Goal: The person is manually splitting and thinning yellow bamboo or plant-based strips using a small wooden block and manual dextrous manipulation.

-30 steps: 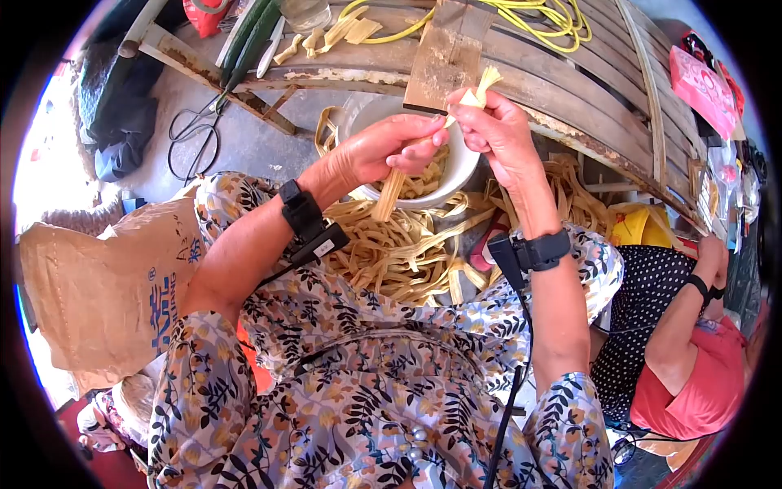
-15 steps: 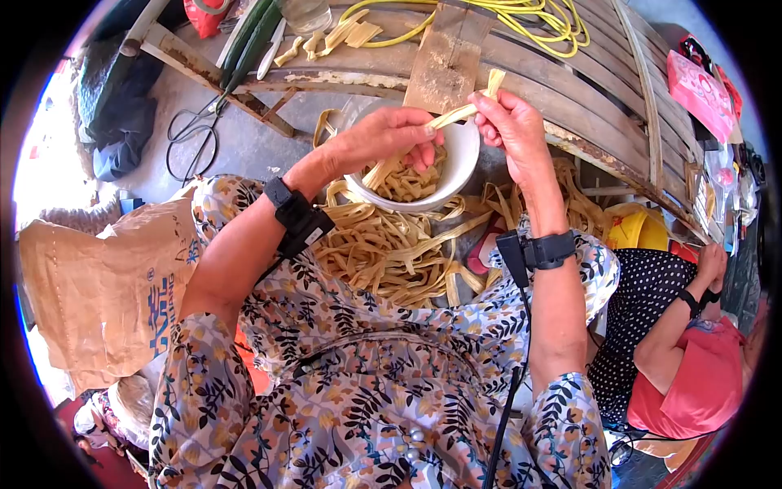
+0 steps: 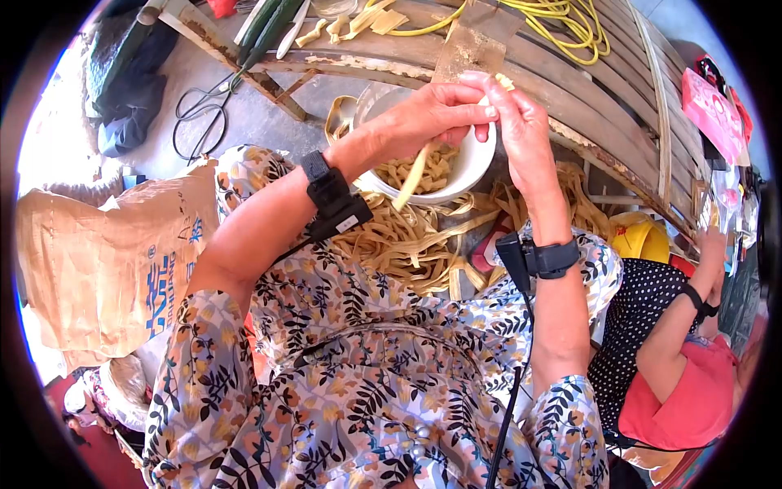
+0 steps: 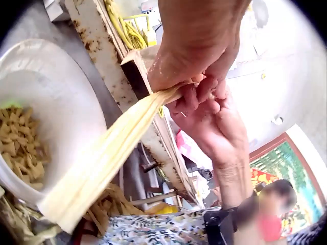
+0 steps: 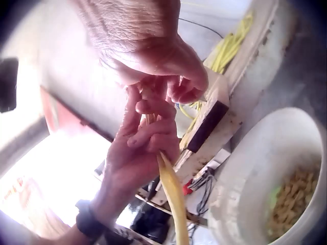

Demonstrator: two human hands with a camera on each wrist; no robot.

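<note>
A pale yellow, flat, ribbed strip (image 3: 415, 176) hangs below both hands, its wide end fanning out in the left wrist view. My left hand (image 3: 446, 116) pinches the strip, thumb and fingers close together. Right up against it, my right hand (image 3: 521, 118) grips the other end, and a frayed tip (image 3: 505, 82) shows above its fingers. The part between the hands is mostly covered by fingers. Beneath them stands a white bucket (image 4: 76, 92) with many short yellow pieces (image 4: 21, 145) inside.
Long loose strips (image 3: 399, 253) lie heaped on the floor before the lap. A slatted bench (image 3: 562, 98) carries a wooden board (image 3: 468, 50), yellow cord (image 3: 582, 37) and several short pieces (image 3: 371, 20). A paper sack (image 3: 106, 269) is at left; another person (image 3: 676, 383) sits at right.
The hands stood apart half a second ago with the strip stretched between them; now they are together, the left moved right. The strip's wide end hangs lower right of its earlier place.
</note>
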